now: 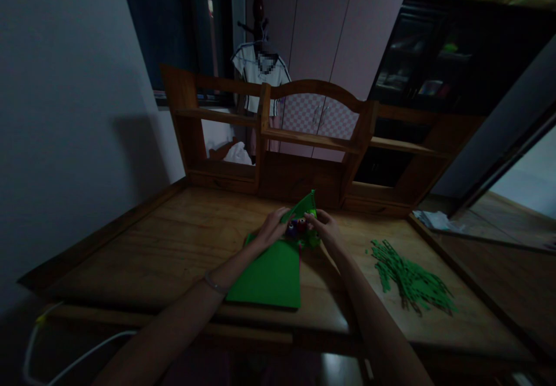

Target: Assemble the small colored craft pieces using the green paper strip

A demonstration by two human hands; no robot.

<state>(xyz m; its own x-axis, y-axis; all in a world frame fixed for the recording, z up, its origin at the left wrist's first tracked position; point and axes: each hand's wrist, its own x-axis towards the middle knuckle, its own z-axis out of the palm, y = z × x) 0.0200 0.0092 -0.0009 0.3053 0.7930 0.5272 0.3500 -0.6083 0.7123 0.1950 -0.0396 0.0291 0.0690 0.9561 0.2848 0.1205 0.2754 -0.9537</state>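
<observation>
A thin green sheet (306, 203), like craft foam, is raised and tilted between my two hands. My left hand (274, 228) grips its left side, fingers closed. My right hand (325, 228) is closed at its lower right edge, with thumb and fingertip pinched together. Just under the sheet, between the hands, are a small dark blue piece (292, 229) and a small red piece (301, 223), both with white eye-like dots. Crumpled bright green bits (311, 239) lie below my right fingers. A flat stack of green sheets (271, 276) rests on the desk beneath my left forearm.
A loose heap of green cut-out strips (410, 282) lies on the wooden desk (174, 241) to the right. A wooden shelf unit (313, 137) stands along the back edge. White plastic (434, 220) sits beyond the right edge; a white cable (87, 354) hangs front left.
</observation>
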